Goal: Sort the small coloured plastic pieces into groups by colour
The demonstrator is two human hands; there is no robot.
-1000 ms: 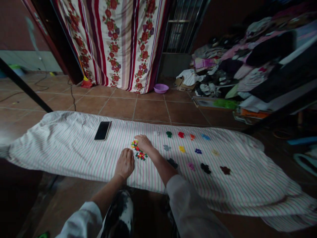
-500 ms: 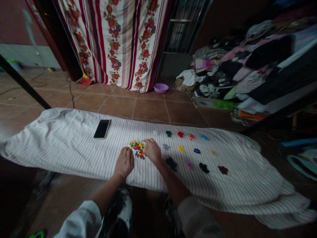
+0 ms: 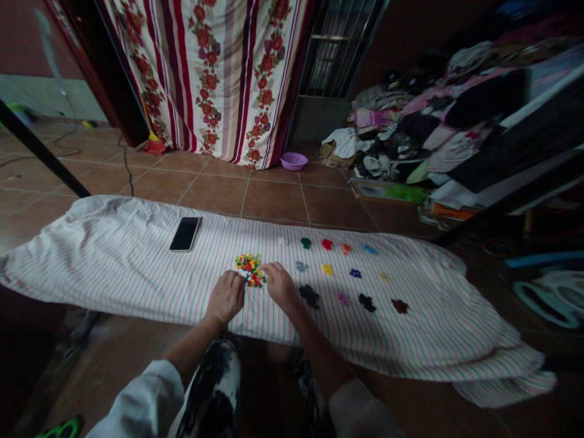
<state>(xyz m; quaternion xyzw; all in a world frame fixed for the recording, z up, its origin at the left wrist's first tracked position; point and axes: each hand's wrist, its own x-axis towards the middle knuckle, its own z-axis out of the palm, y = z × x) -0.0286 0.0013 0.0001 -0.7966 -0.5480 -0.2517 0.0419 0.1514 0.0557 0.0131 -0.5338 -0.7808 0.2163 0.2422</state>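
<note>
Thirteen single-colour piles, the red pile (image 3: 327, 244) among them, lie sorted on the striped cloth (image 3: 137, 267); the mixed-colour pile (image 3: 249, 262), seemingly left to sort, sits between left hand (image 3: 227, 296) and right hand (image 3: 279, 285), fingers curled; I cannot tell whether either grips a piece.

Striped cloth (image 3: 150, 280) spread before the person I am watching. Left hand (image 3: 227, 297): fingers curled, at the near-left edge of a mixed-colour pile (image 3: 249, 264) of small pieces. Right hand (image 3: 279, 285): fingertips together at the pile's right side; contents too small to tell. Single-colour clusters (image 3: 327, 269) in three rows farther right. Phone (image 3: 185, 233) flat, left of pile. Purple basin (image 3: 294, 161) on floor (image 3: 274, 201) beside floral curtain (image 3: 232, 85)
</note>
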